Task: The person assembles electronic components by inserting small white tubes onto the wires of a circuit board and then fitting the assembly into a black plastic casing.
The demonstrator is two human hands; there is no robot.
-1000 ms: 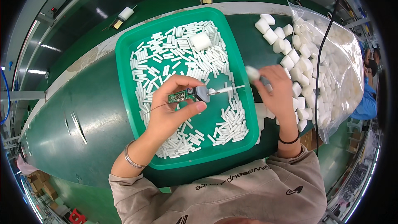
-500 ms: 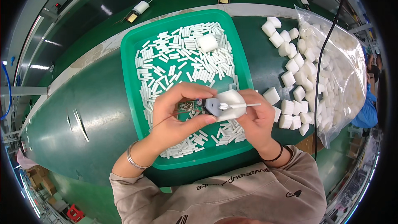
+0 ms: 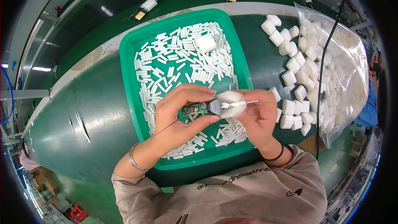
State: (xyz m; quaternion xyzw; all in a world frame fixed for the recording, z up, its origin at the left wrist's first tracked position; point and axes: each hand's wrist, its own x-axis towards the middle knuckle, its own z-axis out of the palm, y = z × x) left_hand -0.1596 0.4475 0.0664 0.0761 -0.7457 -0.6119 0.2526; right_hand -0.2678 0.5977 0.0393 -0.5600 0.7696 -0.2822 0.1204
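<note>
My left hand (image 3: 172,110) is closed around a small electronic assembly with a green circuit board (image 3: 191,110), a grey end cap (image 3: 215,107) and a thin brown wire. The fingers of my right hand (image 3: 263,120) grip a white foam block (image 3: 232,111), which is split and spread around a thin white stick (image 3: 251,101). This stick extends from the capped end toward my right fingers. Both hands are over a green tray (image 3: 127,74), where many short white sticks (image 3: 203,75) are scattered. Among them sits another white foam block (image 3: 206,43).
Right of the tray, loose foam blocks (image 3: 288,78) spill from a clear plastic bag (image 3: 352,70). A black cable (image 3: 323,49) hangs across it. Tweezers (image 3: 82,126) lie at the left. Beyond the table edge, finished-looking assemblies with white tops (image 3: 148,5) stand on a green belt.
Both hands have shifted slightly right with the assembly and foam block, which remain gripped. The assemblies on the far belt have moved a little to the right.
</note>
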